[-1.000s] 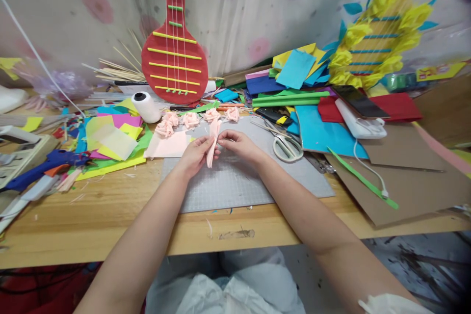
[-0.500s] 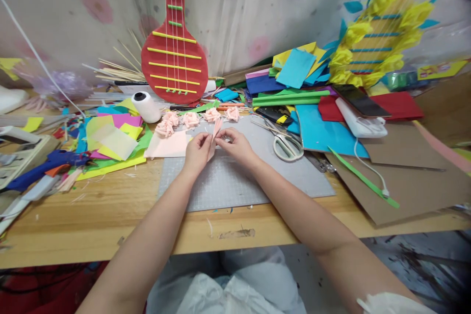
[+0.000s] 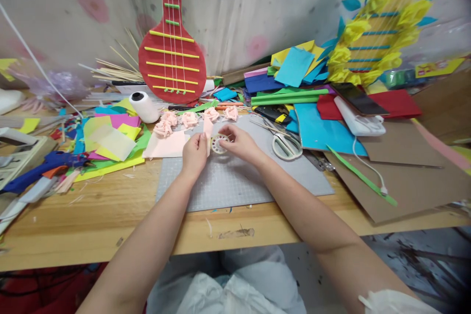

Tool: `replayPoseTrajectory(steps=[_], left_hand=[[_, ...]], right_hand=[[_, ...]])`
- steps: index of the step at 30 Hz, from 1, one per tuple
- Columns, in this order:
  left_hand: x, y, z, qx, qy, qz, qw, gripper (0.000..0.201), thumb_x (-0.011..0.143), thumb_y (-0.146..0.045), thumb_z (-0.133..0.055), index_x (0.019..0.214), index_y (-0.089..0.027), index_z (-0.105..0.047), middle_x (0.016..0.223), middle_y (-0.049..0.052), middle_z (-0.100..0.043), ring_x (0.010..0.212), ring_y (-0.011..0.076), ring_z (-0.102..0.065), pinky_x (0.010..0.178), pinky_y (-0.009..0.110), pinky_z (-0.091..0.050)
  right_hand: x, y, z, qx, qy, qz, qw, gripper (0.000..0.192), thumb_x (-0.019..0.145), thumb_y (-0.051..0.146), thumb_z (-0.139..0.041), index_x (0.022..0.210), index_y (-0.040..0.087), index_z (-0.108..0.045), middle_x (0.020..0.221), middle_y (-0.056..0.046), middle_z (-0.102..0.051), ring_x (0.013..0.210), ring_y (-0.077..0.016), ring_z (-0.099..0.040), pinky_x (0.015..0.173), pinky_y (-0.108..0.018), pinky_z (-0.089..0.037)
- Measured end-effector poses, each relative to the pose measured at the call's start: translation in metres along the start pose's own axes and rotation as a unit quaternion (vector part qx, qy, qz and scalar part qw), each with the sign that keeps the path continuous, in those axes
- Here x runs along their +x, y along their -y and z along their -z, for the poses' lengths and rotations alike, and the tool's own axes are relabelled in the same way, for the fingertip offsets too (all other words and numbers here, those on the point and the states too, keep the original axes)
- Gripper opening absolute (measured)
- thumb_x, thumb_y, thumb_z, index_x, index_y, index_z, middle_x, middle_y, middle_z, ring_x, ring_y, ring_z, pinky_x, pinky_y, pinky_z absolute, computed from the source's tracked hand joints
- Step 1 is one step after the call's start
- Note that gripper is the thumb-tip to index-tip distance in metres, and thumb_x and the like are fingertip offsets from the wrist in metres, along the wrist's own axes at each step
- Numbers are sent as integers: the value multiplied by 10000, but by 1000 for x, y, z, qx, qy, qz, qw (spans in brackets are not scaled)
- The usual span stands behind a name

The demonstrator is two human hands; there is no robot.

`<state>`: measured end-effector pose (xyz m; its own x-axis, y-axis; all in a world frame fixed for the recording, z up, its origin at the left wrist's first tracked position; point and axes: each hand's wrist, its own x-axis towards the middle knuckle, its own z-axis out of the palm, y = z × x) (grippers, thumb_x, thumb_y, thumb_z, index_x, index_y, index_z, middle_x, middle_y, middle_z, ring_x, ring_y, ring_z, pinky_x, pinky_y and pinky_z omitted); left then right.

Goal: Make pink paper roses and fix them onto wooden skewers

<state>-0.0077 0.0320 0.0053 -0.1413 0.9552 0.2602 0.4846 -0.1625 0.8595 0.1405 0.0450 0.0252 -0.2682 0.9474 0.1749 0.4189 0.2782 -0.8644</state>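
Pink paper strip (image 3: 208, 130) lower, tape roll (image 3: 220, 144) uncovered.

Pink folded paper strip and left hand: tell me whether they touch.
Touching. The head view shows the left hand pinching the pink folded paper strip at its lower end, with no gap between fingers and paper.

This is a home craft corner set up for paper handiwork. A wooden bench (image 3: 91, 225) stands against a flower-printed curtain (image 3: 257, 5) and is heaped with coloured paper sheets (image 3: 110, 140), with a grey cutting mat (image 3: 239, 181), scissors (image 3: 285, 146), a blue glue gun (image 3: 40, 169), a spool of white thread (image 3: 144, 106) and a bundle of thin wooden sticks (image 3: 114, 71) among them. Finished pieces lean on the curtain: a red paper guitar (image 3: 171, 59) and a second one trimmed with yellow paper flowers (image 3: 379, 39), and small pink paper roses (image 3: 189, 119) lie in a row.
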Motion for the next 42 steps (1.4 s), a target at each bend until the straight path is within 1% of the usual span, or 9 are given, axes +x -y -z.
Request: replayPoseTrajectory(steps=[4,8,12,20,25,30,36,40,42], left_hand=[[1,-2,2,-16,-3,9,1000,314,822,-394,-379,635,-176,-507,552,-16,-490,558,114,-428,533,219,-300],[0,-2,3,-4,-3,-3,1000,311,823,-405,-377,664,-177,-519,589,-12,-508,581,116,-442,559,220,-312],[-2,-3,4,8,-2,-8,1000,313,821,-394,-382,620,-181,-492,555,-18,-471,563,113,-418,549,222,-297],[-1,-2,4,-12,-1,-2,1000,309,810,-391,-390,645,-177,-540,569,-13,-497,578,121,-433,571,221,-304],[-6,-9,6,67,13,-42,997,339,834,-395,-354,709,-182,-586,613,15,-543,587,134,-461,570,230,-299],[-9,-15,7,118,-12,-48,992,344,847,-382,-339,750,-179,-599,636,34,-569,607,145,-488,574,238,-299],[-4,-6,3,-25,-7,5,1000,311,820,-390,-395,698,-177,-587,638,12,-579,623,134,-520,596,231,-370],[0,-3,-3,-194,54,121,972,290,777,-432,-454,739,-176,-584,625,-7,-576,556,123,-531,512,228,-404],[1,-3,-4,-211,71,125,967,327,752,-473,-481,716,-165,-584,592,-13,-558,538,115,-518,488,218,-398]], right_hand=[[-2,-3,2,1,22,-10,1000,267,699,270,-533,956,202,-504,913,-13,-574,593,-72,-512,591,-246,-426],[-7,-6,-6,-37,-31,52,997,556,620,354,-646,1105,216,-413,1159,-89,-437,856,-146,-517,693,-300,-457],[-12,-6,-18,-127,-27,119,984,669,547,373,-712,1112,201,-397,1167,-110,-405,1055,-226,-422,870,-390,-396],[-8,-1,-15,-118,14,113,986,346,657,212,-548,996,196,-484,1010,-60,-510,964,-188,-460,870,-342,-367],[-7,4,-4,-17,61,86,994,204,765,273,-442,948,204,-500,907,-19,-525,868,-149,-473,797,-298,-383],[-8,8,-5,29,89,56,994,217,819,366,-398,932,204,-488,848,-9,-519,819,-138,-472,724,-270,-388],[-6,4,-4,63,117,46,990,207,804,352,-437,922,191,-492,887,-15,-537,843,-134,-483,716,-258,-394],[-4,1,-3,83,132,38,987,199,803,340,-438,913,185,-495,937,-23,-538,861,-129,-486,708,-244,-398],[-4,0,-3,95,139,32,985,206,810,345,-427,926,187,-489,942,-21,-533,855,-126,-487,695,-238,-399]])
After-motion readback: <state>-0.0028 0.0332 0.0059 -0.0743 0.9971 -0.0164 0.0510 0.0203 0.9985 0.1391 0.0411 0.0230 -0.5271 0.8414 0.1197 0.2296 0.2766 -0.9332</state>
